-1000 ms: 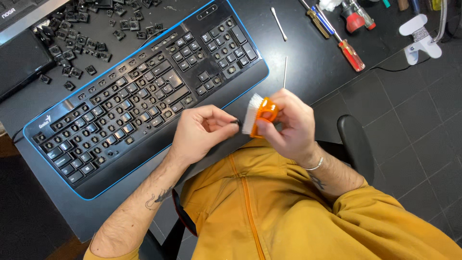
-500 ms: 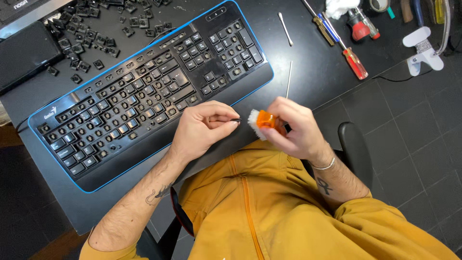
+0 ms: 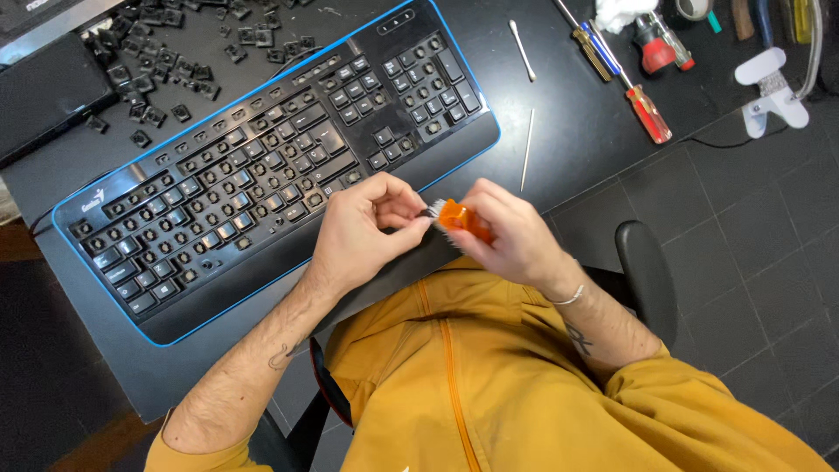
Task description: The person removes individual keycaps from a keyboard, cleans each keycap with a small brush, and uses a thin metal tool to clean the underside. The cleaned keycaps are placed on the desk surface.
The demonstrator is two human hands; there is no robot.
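Right hand (image 3: pixel 511 236) fingers tight around orange brush (image 3: pixel 459 218), left hand (image 3: pixel 363 229) fingers pinching its bristles, just off keyboard (image 3: pixel 262 175) edge.

**Around the desk**

A black keyboard (image 3: pixel 262 183) with a blue edge lies stripped of its keycaps, which sit in a loose pile (image 3: pixel 175 52) at the upper left. Two cotton swabs (image 3: pixel 523 50) lie right of it, near red-handled screwdrivers (image 3: pixel 648 112) and a white clamp (image 3: pixel 769 92).
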